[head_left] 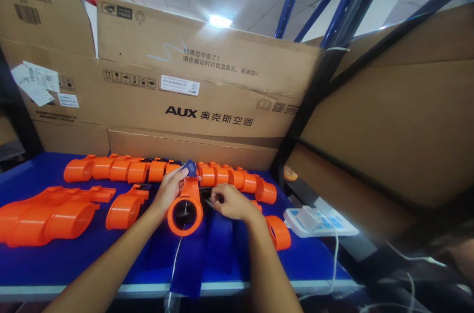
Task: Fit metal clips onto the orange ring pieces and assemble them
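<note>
Just left of the middle, my left hand [172, 190] grips an orange tape dispenser [191, 188], its round ring toward me. A small dark-blue piece with pale print [190, 168] sits at its top, by my thumb. My right hand [232, 202] is closed beside the dispenser, fingers curled in a pinch near a dark, shiny thing; what they hold is too small to make out. Below the hands are blue flat strips [188, 266] and a thin white cord [175, 266].
Several similar orange dispensers [138, 172] line the back of the blue table [122, 258]; a joined cluster [48, 216] lies at left. A white power strip [314, 221] with cables sits at right. Cardboard [207, 91] walls the back, and a black post [296, 130] rises at right.
</note>
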